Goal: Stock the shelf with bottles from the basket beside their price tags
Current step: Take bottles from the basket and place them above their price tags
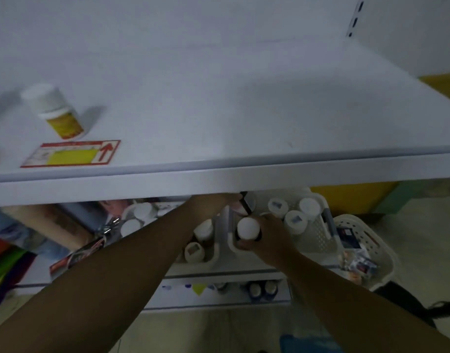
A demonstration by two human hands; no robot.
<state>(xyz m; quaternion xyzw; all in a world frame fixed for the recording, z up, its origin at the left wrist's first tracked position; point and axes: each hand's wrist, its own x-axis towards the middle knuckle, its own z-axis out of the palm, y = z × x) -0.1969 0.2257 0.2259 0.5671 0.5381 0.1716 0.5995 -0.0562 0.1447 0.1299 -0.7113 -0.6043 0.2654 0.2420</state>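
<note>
Below the shelf's (pixel 244 110) front edge, the right hand (pixel 272 235) curls around a white-capped bottle (pixel 248 228) in the basket (pixel 318 234). The left hand (pixel 216 201) is half hidden under that edge, so its grip cannot be told.

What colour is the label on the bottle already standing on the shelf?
Yellow label, reddish at its lower edge; head view.

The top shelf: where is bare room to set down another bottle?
The shelf is bare from the yellow-labelled bottle and the price tag rightwards to its right end, and back to the wall. Under its front edge it is crowded: white-capped bottles fill the basket, and the left hand and right hand are there.
</note>
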